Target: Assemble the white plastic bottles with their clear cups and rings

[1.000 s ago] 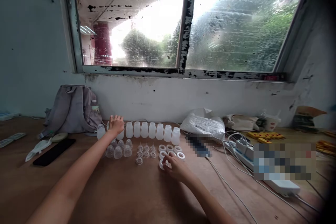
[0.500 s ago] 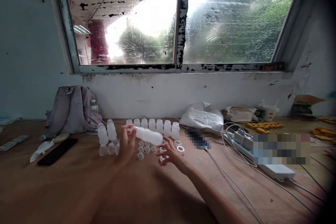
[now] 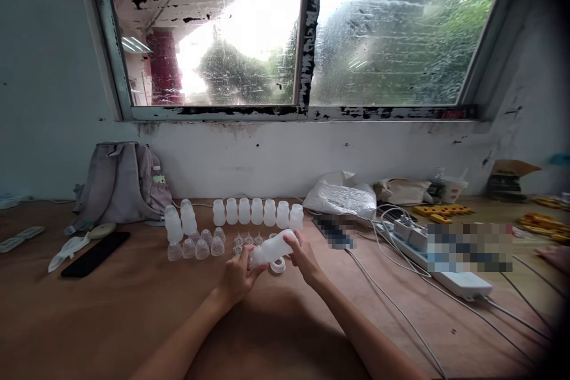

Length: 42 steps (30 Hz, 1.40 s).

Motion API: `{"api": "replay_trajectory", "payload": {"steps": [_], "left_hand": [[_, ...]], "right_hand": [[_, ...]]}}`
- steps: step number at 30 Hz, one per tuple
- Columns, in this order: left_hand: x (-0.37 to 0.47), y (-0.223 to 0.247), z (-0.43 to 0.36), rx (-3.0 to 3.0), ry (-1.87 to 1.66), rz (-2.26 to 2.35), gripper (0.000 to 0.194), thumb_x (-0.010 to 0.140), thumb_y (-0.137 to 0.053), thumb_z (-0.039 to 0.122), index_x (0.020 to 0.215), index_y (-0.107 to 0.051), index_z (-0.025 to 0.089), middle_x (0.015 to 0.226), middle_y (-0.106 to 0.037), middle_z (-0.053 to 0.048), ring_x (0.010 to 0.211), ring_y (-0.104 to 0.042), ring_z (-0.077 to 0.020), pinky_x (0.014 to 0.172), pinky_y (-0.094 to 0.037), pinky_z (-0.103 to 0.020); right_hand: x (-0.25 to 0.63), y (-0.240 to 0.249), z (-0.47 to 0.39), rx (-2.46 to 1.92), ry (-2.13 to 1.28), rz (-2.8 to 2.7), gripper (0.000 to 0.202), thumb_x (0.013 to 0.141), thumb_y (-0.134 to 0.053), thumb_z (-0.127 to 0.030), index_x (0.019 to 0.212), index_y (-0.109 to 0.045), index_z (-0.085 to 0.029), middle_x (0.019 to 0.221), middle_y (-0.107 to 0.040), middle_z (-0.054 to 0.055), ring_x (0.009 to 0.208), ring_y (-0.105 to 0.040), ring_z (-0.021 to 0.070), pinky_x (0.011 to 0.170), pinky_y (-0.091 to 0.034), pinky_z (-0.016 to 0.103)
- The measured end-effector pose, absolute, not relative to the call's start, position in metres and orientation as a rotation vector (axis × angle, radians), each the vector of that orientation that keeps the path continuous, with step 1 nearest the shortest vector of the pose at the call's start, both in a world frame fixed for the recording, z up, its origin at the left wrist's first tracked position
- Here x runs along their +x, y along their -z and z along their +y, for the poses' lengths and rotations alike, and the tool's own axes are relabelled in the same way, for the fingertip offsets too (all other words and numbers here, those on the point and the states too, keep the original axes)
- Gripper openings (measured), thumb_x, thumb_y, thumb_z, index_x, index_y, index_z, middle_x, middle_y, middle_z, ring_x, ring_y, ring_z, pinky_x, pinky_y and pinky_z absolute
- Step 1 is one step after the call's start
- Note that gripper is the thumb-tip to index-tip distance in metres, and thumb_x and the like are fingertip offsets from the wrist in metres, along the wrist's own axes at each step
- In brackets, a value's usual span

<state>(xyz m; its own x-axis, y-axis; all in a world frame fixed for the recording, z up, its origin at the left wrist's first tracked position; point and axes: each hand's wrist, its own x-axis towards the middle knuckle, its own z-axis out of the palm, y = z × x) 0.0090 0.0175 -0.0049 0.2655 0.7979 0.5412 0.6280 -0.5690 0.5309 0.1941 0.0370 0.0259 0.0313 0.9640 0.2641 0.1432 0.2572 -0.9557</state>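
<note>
Both hands hold a frosted white baby bottle point(image 3: 276, 247) that lies tilted in the air, its base up to the right. My left hand point(image 3: 239, 278) is closed around its lower left end, where a clear part shows between the fingers. My right hand point(image 3: 306, 257) grips the base end. Just behind the bottle are several clear bottle nipples point(image 3: 248, 238) and a white ring point(image 3: 278, 266), partly covered by the bottle and hands. Clear dome caps point(image 3: 202, 250) stand left of my left hand. Two capped bottles point(image 3: 173, 225) stand behind those caps.
Several open bottles point(image 3: 244, 212) stand in a row near the wall. On the right are a plastic-wrapped package point(image 3: 341, 199), a phone on a cable, and a white power strip point(image 3: 467, 286). A backpack point(image 3: 122, 184) and a black phone point(image 3: 95, 255) lie left. Another person's hand point(image 3: 554, 256) shows far right.
The bottle has come nearer and swung round, so its left end now points down instead of up. My left hand has moved right and down, uncovering the clear caps. My right hand has closed on the base.
</note>
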Motion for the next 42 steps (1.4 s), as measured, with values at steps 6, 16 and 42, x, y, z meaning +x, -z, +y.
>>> {"api": "replay_trajectory", "payload": {"steps": [6, 16, 42], "left_hand": [[0.013, -0.005, 0.015, 2.103, -1.102, 1.206, 0.037, 0.077, -0.038, 0.051, 0.073, -0.050, 0.016, 0.055, -0.047, 0.002, 0.051, -0.044, -0.0110, 0.051, -0.031, -0.022], [0.004, 0.004, 0.032, 1.182, -0.484, 0.774, 0.061, 0.070, -0.021, 0.070, 0.062, -0.046, 0.015, 0.037, -0.018, 0.010, 0.033, -0.009, -0.0038, 0.037, -0.007, -0.020], [0.004, 0.004, 0.021, 2.556, -0.976, 1.330, 0.043, 0.077, -0.040, 0.051, 0.106, -0.046, 0.020, 0.094, -0.059, -0.009, 0.083, -0.058, -0.0223, 0.067, -0.045, -0.031]], "right_hand": [[0.198, -0.017, 0.044, -1.151, -0.821, -1.403, 0.028, 0.073, -0.043, -0.048, 0.074, -0.046, -0.019, 0.072, -0.052, 0.001, 0.066, -0.052, 0.0155, 0.044, -0.043, 0.021], [0.199, -0.017, 0.042, -1.176, -0.465, -1.560, 0.028, 0.074, -0.040, -0.045, 0.065, -0.044, -0.019, 0.059, -0.048, -0.001, 0.057, -0.046, 0.0138, 0.052, -0.036, 0.024], [0.205, -0.018, 0.049, -1.365, -0.246, -1.622, 0.037, 0.079, -0.032, -0.045, 0.060, -0.051, -0.020, 0.056, -0.052, 0.001, 0.056, -0.047, 0.0157, 0.051, -0.030, 0.023]]}}
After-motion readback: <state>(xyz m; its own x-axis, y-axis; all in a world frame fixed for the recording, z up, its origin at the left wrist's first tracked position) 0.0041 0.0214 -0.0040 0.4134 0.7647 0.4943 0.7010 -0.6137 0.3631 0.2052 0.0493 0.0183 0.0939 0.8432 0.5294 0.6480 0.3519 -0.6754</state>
